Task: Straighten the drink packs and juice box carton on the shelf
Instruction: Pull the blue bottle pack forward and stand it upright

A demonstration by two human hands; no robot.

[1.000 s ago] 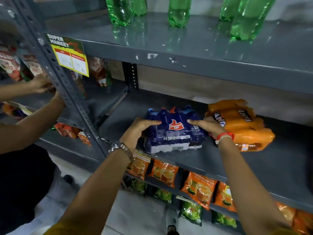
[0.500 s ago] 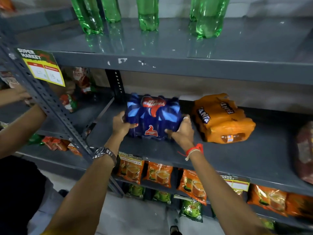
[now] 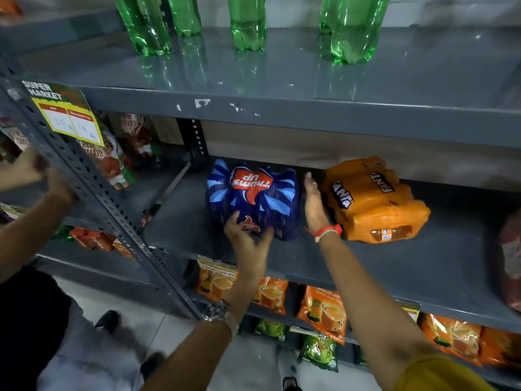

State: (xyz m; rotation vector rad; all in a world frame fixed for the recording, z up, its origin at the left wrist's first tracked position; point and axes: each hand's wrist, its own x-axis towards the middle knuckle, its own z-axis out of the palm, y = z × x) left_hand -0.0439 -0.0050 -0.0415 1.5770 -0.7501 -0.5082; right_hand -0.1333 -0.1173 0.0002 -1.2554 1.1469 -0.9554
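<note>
A blue Thums Up drink pack lies on the middle grey shelf, its logo upside down to me. An orange Fanta pack lies to its right, slightly askew. My left hand is in front of the blue pack's near edge, fingers spread and blurred, holding nothing. My right hand is flat and upright in the gap between the two packs, beside the blue pack's right side. At the far right edge lies a dark red pack, cut off by the frame.
Green bottles stand on the top shelf. Orange tea pouches hang on the shelf below. A slanted grey upright with a price tag stands at left. Another person's arms reach into the left bay.
Both hands have let go of the blue pack, which now lies farther back on the shelf. The left hand drew toward its front; the right hand opened flat beside it.
</note>
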